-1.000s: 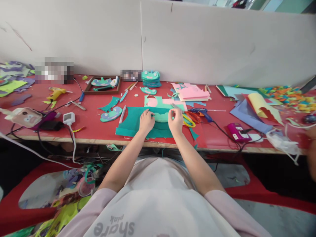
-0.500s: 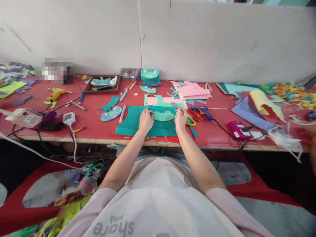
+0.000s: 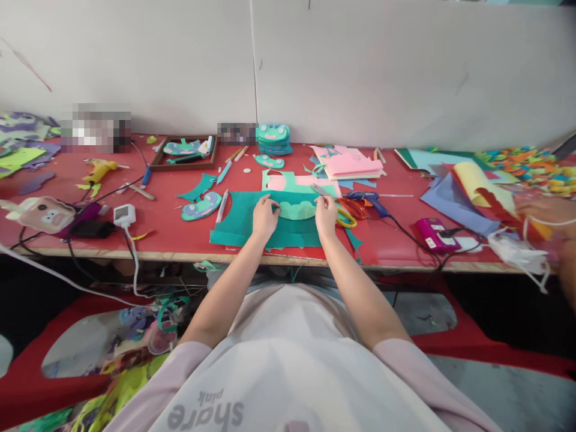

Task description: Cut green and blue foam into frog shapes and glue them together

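Mid-frame, your pale-green, scalloped, felt-like cutout [image 3: 297, 210] looks light and floppy, best held at its ends. Your left hand [image 3: 265, 217] and right hand [image 3: 326, 216] flank it; I can't tell their grip.

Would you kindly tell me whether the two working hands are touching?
Apart: the head view shows the pale green cutout in the gap between left hand and right hand.

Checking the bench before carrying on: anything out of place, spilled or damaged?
Yes: right of the magenta power strip, a crumpled white bag-like item hangs partly over the front edge of the red table, where it might slip or catch. The light green cutout between the left hand and right hand shows no obvious damage.
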`<control>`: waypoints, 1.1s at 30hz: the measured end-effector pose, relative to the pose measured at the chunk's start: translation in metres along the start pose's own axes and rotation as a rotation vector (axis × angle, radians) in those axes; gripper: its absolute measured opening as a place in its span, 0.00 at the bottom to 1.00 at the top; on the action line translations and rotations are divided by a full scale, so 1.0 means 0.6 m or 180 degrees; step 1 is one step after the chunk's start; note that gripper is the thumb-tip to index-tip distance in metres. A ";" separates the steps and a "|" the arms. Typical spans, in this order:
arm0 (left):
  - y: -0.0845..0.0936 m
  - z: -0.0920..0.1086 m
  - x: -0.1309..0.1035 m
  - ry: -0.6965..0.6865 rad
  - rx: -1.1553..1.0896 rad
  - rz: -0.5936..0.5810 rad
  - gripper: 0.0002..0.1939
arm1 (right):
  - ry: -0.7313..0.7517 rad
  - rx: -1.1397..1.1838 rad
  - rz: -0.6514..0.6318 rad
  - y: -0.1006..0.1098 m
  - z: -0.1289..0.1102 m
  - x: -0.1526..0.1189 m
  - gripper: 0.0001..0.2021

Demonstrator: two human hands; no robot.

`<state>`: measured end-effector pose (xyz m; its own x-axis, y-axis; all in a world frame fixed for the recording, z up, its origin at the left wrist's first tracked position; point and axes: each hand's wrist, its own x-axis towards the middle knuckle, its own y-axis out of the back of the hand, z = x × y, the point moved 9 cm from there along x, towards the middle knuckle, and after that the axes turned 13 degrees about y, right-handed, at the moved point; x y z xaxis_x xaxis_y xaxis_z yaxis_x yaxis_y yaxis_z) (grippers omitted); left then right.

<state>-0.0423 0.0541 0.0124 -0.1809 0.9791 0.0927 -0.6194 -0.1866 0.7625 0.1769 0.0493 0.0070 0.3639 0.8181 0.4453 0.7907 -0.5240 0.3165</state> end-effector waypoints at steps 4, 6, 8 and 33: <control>-0.002 -0.001 0.001 -0.0027 0.0009 0.0004 0.12 | -0.0064 -0.0079 0.0102 0.002 0.009 0.002 0.13; -0.002 0.000 0.002 -0.0032 -0.0003 0.0005 0.13 | -0.0089 -0.0081 0.0168 0.002 0.017 0.004 0.15; -0.001 0.000 0.003 -0.0021 -0.0015 0.0007 0.15 | -0.0045 -0.0116 0.0196 0.001 0.021 0.006 0.16; 0.000 -0.005 0.008 0.0208 -0.0085 -0.0075 0.08 | 0.0034 0.0280 0.0249 -0.009 0.045 0.011 0.14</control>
<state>-0.0456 0.0586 0.0108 -0.2151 0.9761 0.0323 -0.6441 -0.1666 0.7466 0.1884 0.0642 -0.0143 0.4214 0.7726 0.4748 0.8004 -0.5630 0.2058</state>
